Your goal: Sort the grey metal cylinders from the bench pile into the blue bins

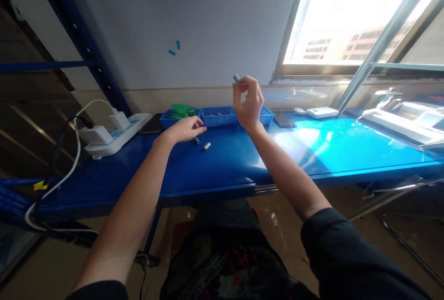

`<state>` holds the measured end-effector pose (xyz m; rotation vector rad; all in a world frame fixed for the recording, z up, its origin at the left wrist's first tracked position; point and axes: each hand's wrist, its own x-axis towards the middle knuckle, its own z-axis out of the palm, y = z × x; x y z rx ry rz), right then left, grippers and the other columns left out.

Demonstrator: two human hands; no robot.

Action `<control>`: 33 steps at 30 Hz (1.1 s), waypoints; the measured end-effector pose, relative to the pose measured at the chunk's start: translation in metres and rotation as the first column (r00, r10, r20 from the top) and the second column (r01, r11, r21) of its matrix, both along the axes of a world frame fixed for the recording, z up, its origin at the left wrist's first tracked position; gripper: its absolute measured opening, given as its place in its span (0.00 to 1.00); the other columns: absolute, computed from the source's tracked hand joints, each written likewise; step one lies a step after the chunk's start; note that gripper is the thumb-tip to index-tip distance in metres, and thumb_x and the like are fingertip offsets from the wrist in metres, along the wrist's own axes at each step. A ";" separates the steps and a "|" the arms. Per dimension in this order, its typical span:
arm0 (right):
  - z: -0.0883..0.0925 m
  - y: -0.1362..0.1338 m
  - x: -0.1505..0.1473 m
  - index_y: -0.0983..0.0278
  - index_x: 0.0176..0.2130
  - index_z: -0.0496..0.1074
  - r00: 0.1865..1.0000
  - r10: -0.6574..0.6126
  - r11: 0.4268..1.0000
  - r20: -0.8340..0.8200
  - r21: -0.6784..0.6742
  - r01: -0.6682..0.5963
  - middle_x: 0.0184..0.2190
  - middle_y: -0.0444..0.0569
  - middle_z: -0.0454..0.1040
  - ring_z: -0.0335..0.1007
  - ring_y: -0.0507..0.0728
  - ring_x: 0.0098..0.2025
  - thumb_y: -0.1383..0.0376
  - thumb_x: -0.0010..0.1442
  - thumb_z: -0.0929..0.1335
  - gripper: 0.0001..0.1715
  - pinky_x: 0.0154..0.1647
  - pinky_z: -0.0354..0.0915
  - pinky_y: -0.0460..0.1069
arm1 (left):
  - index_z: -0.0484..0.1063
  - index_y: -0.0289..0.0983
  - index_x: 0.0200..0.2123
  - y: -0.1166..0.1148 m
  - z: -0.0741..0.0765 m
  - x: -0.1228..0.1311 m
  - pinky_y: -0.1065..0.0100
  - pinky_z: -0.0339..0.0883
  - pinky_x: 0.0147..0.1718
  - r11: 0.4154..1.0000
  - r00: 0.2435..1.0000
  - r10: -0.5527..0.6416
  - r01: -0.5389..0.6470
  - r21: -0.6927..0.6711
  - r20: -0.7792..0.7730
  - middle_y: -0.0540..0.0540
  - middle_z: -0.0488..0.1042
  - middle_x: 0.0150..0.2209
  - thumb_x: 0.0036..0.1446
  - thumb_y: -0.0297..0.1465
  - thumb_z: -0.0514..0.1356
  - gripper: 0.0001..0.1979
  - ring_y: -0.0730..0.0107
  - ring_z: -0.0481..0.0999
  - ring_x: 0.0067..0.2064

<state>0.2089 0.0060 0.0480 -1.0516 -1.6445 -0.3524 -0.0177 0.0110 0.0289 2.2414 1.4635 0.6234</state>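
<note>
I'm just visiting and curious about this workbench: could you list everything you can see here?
small metal cylinder: one, grey, pinched at the right hand's fingertips, raised above the trays
metal cylinders on the bench: two, silvery, lying just in front of the left hand
trays: three, blue, in a row at the back of the bench; the left one holds green pieces
bench: one, blue, under the window
power strip: one, white, at the bench's left, with two white chargers plugged in
phone: one, dark, beside the power strip
white box: one, near the window
left hand: resting low by the trays, holding nothing that shows
right hand: raised, holding the cylinder
</note>
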 end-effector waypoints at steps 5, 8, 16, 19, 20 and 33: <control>-0.015 0.012 0.014 0.63 0.49 0.71 0.923 -0.184 0.844 0.339 -0.426 0.325 0.46 0.56 0.74 0.68 0.63 0.49 0.59 0.63 0.64 0.17 0.48 0.63 0.55 | 0.73 0.43 0.49 -0.007 -0.003 0.001 0.64 0.66 0.45 0.968 0.911 -0.214 0.149 -0.201 -0.354 0.41 0.71 0.51 0.41 0.55 0.63 0.34 0.55 0.72 0.48; -0.024 0.004 0.010 0.62 0.49 0.71 0.948 -0.036 0.854 0.315 -0.484 0.193 0.42 0.53 0.76 0.71 0.60 0.43 0.57 0.63 0.63 0.18 0.42 0.63 0.51 | 0.76 0.40 0.45 -0.008 -0.007 0.013 0.66 0.66 0.44 0.970 0.915 -0.238 0.206 -0.130 -0.327 0.41 0.73 0.49 0.46 0.48 0.61 0.25 0.56 0.73 0.48; -0.038 -0.009 -0.023 0.66 0.51 0.69 0.824 0.471 0.790 0.314 -0.566 -0.235 0.34 0.47 0.74 0.68 0.53 0.35 0.63 0.58 0.69 0.21 0.36 0.58 0.45 | 0.71 0.38 0.37 0.003 -0.011 0.013 0.68 0.67 0.36 0.992 0.997 -0.055 0.059 0.109 -0.046 0.46 0.77 0.34 0.50 0.34 0.56 0.11 0.63 0.75 0.36; -0.045 -0.008 -0.027 0.66 0.50 0.70 0.769 0.521 0.771 0.370 -0.590 -0.239 0.36 0.48 0.74 0.68 0.53 0.36 0.63 0.57 0.70 0.21 0.38 0.59 0.45 | 0.70 0.38 0.37 0.001 -0.003 0.000 0.68 0.66 0.34 0.981 0.996 0.091 -0.091 0.170 0.010 0.46 0.75 0.33 0.50 0.35 0.57 0.11 0.65 0.74 0.34; -0.046 -0.008 -0.028 0.66 0.48 0.72 0.738 0.538 0.762 0.406 -0.609 -0.220 0.37 0.49 0.73 0.68 0.53 0.36 0.63 0.57 0.70 0.19 0.38 0.59 0.46 | 0.70 0.38 0.37 -0.001 0.000 -0.004 0.68 0.65 0.32 0.983 0.993 0.116 -0.114 0.141 -0.006 0.46 0.75 0.33 0.50 0.37 0.58 0.12 0.65 0.74 0.33; 0.010 -0.006 0.004 0.61 0.59 0.62 0.996 0.072 0.995 0.053 0.067 -0.075 0.49 0.56 0.66 0.64 0.60 0.53 0.60 0.71 0.50 0.25 0.52 0.63 0.58 | 0.77 0.40 0.34 0.000 -0.011 -0.005 0.69 0.65 0.32 0.988 0.974 -0.117 0.095 -0.120 -0.194 0.44 0.78 0.38 0.44 0.45 0.63 0.18 0.59 0.76 0.38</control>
